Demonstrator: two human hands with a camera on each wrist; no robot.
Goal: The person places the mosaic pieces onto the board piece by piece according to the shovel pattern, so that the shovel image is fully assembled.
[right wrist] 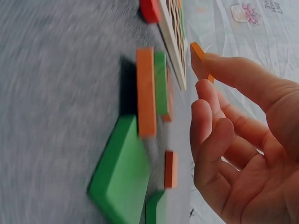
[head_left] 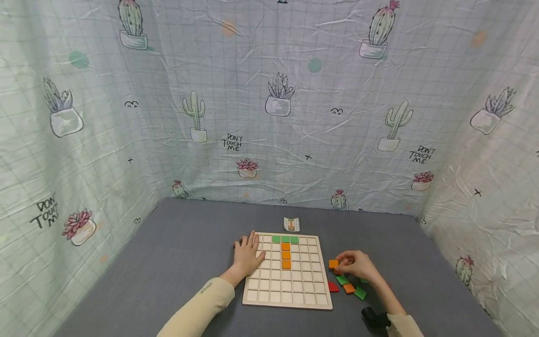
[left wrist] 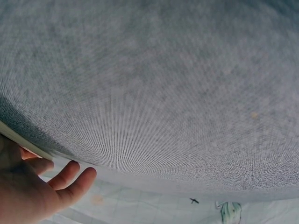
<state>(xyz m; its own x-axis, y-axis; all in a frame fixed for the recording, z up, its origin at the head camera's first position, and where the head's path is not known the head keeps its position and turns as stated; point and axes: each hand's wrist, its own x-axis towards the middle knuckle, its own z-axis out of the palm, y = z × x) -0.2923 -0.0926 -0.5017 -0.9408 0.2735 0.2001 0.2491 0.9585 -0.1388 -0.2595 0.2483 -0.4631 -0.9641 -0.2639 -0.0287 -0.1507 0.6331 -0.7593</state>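
Observation:
A light wooden grid board lies on the grey table, with a row of green tiles along its top and a column of orange tiles below them. My left hand rests on the board's left edge, fingers spread. To the right of the board, thumb and fingertips of my right hand pinch an orange square tile. The right wrist view shows that tile raised above the table. Beneath and around this hand lie loose tiles, among them green and orange.
A red piece lies against the board's right edge. Another green tile sits at the near side of the loose group. Behind the board is a small printed card. Cactus-patterned fabric hangs around the table's back and sides.

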